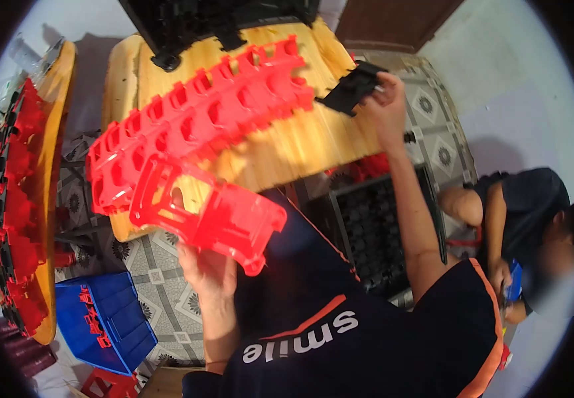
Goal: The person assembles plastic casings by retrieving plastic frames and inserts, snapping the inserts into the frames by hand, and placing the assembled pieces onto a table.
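Left hand [211, 275] holds 1 red plastic piece [237, 222]; right hand [386, 103], 1 black part [352, 87].

From where I stand, the left hand [209, 277] is held in close, fingers [187, 262] curled in a grip; the bare right arm [412, 199] stretches out far, its right hand [388, 109] pinching with bent fingers

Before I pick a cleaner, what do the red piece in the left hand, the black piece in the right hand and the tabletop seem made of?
Red piece: probably moulded plastic, fairly glossy, judging by its bright highlights and uniform colour. Black piece: possibly plastic too, duller, with thin, tabbed edges. Tabletop: looks like wood, apparently smooth-finished, with visible grain.
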`<state>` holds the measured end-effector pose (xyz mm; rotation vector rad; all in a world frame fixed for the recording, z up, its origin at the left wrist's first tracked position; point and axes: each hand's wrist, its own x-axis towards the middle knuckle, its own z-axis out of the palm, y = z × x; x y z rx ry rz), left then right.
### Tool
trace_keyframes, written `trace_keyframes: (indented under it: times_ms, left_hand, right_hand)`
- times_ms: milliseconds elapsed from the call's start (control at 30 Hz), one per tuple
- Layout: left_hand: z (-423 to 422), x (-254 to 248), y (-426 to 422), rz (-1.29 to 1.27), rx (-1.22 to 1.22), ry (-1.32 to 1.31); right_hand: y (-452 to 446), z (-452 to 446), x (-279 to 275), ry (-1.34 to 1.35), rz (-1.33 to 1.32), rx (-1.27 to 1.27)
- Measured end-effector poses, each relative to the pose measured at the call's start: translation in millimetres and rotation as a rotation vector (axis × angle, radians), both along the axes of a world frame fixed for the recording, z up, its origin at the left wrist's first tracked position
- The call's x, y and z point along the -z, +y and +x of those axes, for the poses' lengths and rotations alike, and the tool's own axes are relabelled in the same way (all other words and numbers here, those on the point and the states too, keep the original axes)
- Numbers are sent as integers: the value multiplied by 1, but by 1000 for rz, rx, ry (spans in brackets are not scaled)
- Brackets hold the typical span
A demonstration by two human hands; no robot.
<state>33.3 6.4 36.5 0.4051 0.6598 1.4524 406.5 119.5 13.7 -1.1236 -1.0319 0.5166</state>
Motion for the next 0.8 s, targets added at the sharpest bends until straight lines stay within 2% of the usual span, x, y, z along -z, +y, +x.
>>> trace_keyframes:
  times_ms: [67,100,200,233,300,333,400,433,567,600,667,733,800]
  left_hand:
    - [12,-2,2,83,85,4]
    - [20,-7,-1,69,60,82]
    - [19,-3,-5,34,84,94]
    - [21,-6,-8,43,64,74]
    - [19,-6,-12,41,50,85]
    - [18,-4,-15,31,50,97]
    - [17,-2,-18,9,45,86]
    - [16,-1,-17,0,43,66]
    - [14,2,-6,55,120,115]
    - [14,-1,-5,50,143,117]
    - [13,-1,3,34,204,96]
    - [12,-2,6,18,281,77]
    - [14,1,8,65,293,59]
  right_hand:
    - [-20,2,44,-144,-88,37]
    - [-29,-7,43,-461,-205,188]
    - [-35,5,36,-989,-206,219]
    - [-37,3,22,-987,-193,215]
    - [-45,-2,-3,-1120,75,355]
    - [-47,-9,-13,-1116,76,345]
    - [-53,-27,-23,-1055,-48,30]
    - [-51,-25,-14,-1117,-132,-79]
    - [-56,-35,16,-1088,1,35]
    - [-62,-42,8,-1080,21,6]
    - [-80,-63,-28,-813,2,-94]
    - [-104,-95,-72,-798,92,-270]
    - [-121,-125,-91,-839,150,-369]
